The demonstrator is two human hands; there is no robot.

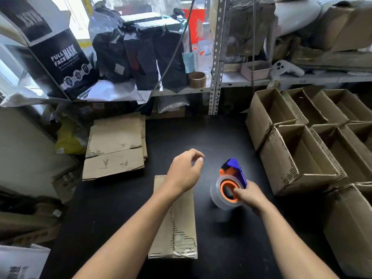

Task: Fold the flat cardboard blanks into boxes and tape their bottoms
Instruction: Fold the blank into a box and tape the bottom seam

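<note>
Cardboard everywhere on my head view: a folded box (174, 220) lies near on the black table (221, 141), under my left forearm. My left hand (186, 171) hovers with loosely curled fingers, holding nothing. My right hand (250, 195) grips the tape gun (231, 183) just right of the box. Flat blanks (115, 146) lie far left; open boxes (302, 150) stand right.

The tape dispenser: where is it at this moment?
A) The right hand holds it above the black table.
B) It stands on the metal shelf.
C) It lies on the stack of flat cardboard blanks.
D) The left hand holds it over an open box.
A: the right hand grips the tape dispenser over the black table, while the left hand holds nothing.
</note>
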